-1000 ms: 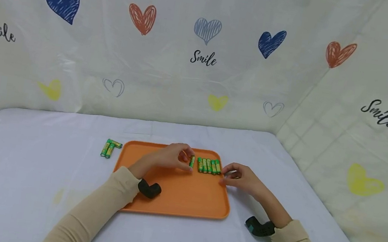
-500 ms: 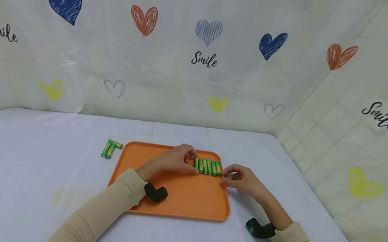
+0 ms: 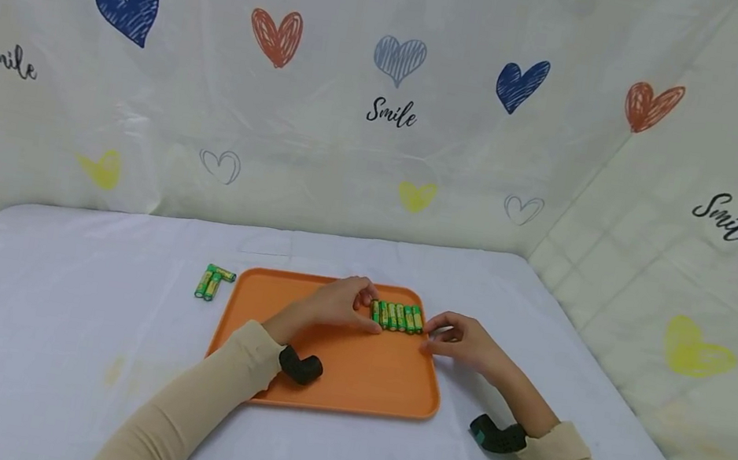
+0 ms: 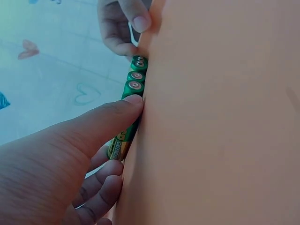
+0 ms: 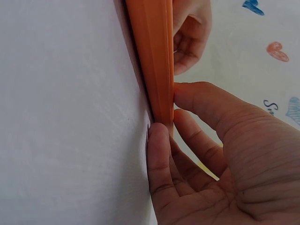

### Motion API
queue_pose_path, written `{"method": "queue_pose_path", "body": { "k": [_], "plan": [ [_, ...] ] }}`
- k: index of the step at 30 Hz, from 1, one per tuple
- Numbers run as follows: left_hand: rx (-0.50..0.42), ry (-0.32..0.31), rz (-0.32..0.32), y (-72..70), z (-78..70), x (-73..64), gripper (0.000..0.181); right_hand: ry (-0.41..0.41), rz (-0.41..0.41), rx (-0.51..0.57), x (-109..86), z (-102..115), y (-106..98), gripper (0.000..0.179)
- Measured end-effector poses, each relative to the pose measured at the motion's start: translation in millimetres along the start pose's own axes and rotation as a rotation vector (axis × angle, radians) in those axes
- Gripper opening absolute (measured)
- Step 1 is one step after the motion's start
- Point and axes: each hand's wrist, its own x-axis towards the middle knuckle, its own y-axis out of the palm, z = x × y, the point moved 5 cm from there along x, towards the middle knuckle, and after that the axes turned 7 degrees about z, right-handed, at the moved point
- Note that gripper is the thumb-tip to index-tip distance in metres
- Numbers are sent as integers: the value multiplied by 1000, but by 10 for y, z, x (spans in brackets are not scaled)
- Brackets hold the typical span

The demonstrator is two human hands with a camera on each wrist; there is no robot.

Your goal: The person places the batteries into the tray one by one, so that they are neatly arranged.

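Thumb and fingers of my left hand (image 3: 336,303) pinch the leftmost battery (image 3: 376,311) at its two ends. In the left wrist view, the thumb lies on the near end of that battery (image 4: 119,143). Several green and yellow batteries (image 3: 399,317) lie side by side in a row inside the orange tray (image 3: 348,370), near its far right corner. My right hand (image 3: 463,341) holds the tray's right edge, close to the last battery in the row. In the right wrist view, the thumb touches the tray rim (image 5: 157,70), while curled fingers lie at its outer side.
Three more batteries (image 3: 211,283) lie on the white tablecloth (image 3: 77,314) left of the tray, one crosswise behind the other two. A pale backdrop (image 3: 324,144) with printed hearts stands behind the table. Each wrist carries a black band device (image 3: 497,434).
My left hand has moved right, bringing its battery across the gap to the left end of the row. The right hand has stayed at the tray edge.
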Motion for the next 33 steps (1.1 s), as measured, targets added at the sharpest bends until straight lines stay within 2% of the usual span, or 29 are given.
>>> {"method": "queue_pose_path", "body": {
  "k": [14, 23, 27, 33],
  "plan": [
    [5, -2, 25, -11, -18, -36, 61, -12, 3, 14, -18, 19, 17, 34],
    [-92, 22, 76, -71, -11, -133, 63, -16, 4, 11, -24, 35, 19, 35],
    [-105, 36, 84, -99, 19, -164, 61, -8, 4, 10, -22, 24, 19, 34],
    [-91, 40, 100, -140, 104, -202, 48, -11, 7, 0, -23, 29, 20, 34]
  ]
}}
